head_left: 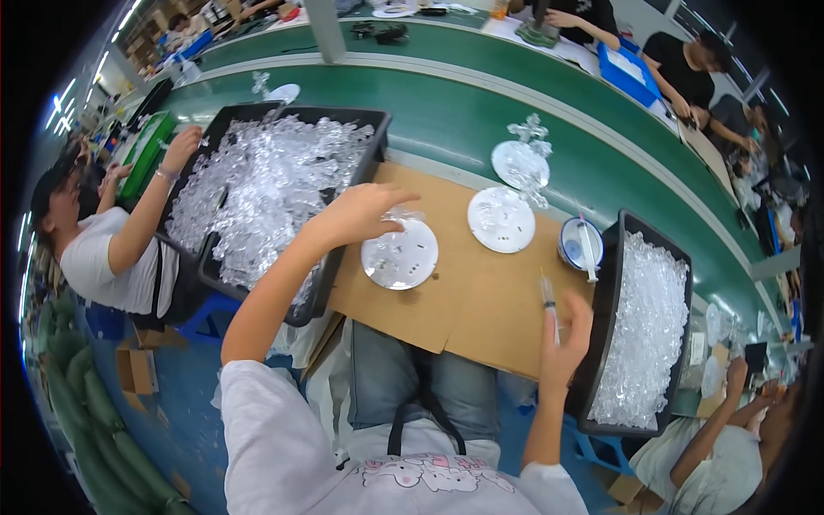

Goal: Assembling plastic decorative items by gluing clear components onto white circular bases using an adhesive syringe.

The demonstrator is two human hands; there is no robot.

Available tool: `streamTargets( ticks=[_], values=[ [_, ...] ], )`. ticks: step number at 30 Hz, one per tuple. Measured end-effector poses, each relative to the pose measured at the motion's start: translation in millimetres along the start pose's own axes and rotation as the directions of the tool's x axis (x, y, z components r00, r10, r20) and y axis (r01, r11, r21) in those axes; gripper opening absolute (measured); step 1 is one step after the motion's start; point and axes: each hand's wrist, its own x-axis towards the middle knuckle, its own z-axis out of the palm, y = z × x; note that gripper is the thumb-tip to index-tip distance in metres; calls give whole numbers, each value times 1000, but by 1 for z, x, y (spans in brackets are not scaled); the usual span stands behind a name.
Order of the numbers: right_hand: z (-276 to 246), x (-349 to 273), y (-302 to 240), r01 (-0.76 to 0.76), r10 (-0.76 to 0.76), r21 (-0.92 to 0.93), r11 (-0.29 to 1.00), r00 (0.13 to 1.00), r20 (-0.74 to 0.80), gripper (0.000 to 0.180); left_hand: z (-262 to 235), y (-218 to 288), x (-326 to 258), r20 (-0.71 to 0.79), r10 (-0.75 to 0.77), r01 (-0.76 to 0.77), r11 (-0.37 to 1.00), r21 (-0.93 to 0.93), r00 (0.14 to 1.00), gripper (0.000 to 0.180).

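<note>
My left hand (365, 215) is over the far edge of a white round plate (415, 276), thumb and fingers curved around a clear plastic piece (400, 213). Small dark dots and other clear bits show on that plate. In my right hand (569, 335) is a slim clear syringe (549, 300), its thin needle pointing away from me above the cardboard (481, 300). A second white plate (502, 236) lies to the right with clear pieces on it. Beyond it, a third plate (508, 159) bears clear flower-like pieces.
Left of me, a black bin (382, 129) is heaped with clear plastic pieces; another black bin (614, 257) of them stands at right. A blue-rimmed bowl (568, 245) holds a second syringe (589, 249). A co-worker (120, 249) sits at left, and others work across the green bench (438, 112).
</note>
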Motion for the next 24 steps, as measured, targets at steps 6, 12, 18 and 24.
streamTargets(
  ticks=[6,12,18,24],
  values=[
    [86,150,0,362,-399,-298,884,914,-74,42,-33,-57,-72,-480,-129,187,979,75,868,35],
    [109,188,24,136,-100,-60,989,909,405,23,-21,-115,-115,-569,-125,304,924,231,813,33],
    [88,136,-7,189,-190,53,981,844,501,20,-17,-124,-94,-584,-282,505,823,262,762,45],
    [79,132,0,80,-110,82,993,868,485,37,-25,-119,-58,-452,-456,631,663,402,767,51]
  ],
)
